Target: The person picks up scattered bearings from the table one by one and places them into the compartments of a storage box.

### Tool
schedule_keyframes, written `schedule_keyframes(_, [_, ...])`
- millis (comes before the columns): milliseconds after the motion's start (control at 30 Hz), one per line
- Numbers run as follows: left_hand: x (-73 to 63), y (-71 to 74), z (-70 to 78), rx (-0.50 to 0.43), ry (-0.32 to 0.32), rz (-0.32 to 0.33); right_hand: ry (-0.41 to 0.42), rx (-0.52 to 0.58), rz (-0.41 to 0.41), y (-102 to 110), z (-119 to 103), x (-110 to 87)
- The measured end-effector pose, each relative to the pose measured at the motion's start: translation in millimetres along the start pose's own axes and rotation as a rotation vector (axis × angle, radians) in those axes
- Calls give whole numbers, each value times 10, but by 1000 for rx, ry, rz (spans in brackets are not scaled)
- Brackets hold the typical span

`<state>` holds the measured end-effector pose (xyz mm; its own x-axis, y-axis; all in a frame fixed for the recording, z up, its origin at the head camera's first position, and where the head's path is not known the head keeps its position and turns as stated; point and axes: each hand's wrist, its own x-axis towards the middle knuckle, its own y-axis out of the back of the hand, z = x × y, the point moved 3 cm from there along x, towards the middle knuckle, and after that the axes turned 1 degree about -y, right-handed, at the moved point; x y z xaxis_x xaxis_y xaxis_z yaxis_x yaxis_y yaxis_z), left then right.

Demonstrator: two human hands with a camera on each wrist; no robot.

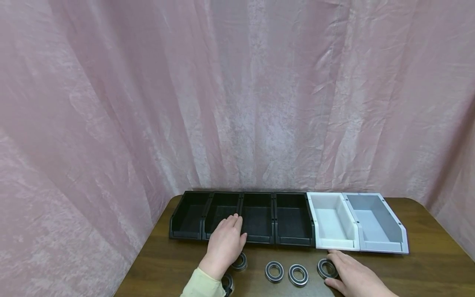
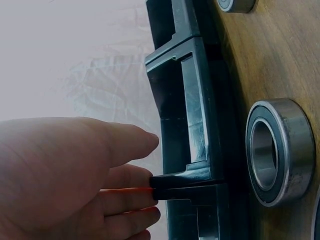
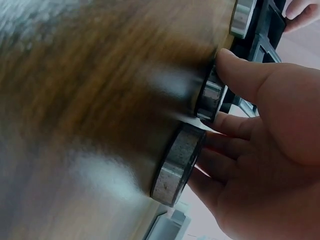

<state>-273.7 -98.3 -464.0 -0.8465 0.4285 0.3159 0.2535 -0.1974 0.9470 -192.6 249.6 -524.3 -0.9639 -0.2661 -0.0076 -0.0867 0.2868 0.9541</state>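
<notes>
The right hand point(image 1: 354, 275) is spread at the near bearing point(image 1: 319, 270), its thumb held well away from the fingers: the thumb is at the front edge, the fingers reach round toward the far side, and I cannot tell whether any of them actually touches the metal. The left hand point(image 1: 227, 242) holds no bearing; its fingers are straight and close together with the thumb a little apart, the tips at the front of the black bins point(image 1: 257, 239), over the divider between two of them, though contact there is unclear

The near bearing lies flat on the wooden table point(image 1: 156, 268), in front of the white bin point(image 1: 335, 244). It is a round ring with a shiny steel outer edge, a dark band inside that, and an open centre. Two similar rings point(image 1: 270, 272) lie just to its left, near each other, and two more point(image 1: 243, 262) are beside the left forearm, one partly covered by the pale sleeve point(image 1: 203, 284)
</notes>
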Motion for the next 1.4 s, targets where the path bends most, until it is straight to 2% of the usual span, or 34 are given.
schedule_keyframes(400, [-1,15,18,26,-11,24,-20,9,1,-23,6,26])
schedule_keyframes(533, [1,8,17,16,-10,24,2,5,4,-27,15,20])
schedule_keyframes(767, [2,-23,14,13,-3,18,-40,32,-24,-39,9,37])
schedule_keyframes(1033, [-10,-32,17,34,-12,32,58,-1,7,-28,14,11])
schedule_keyframes(1200, [-7,-32,12,35,-17,48,65,-21,27,-29,12,5])
schedule_keyframes(1400, [-7,-6,12,20,-11,33,76,-39,55,-34,7,3])
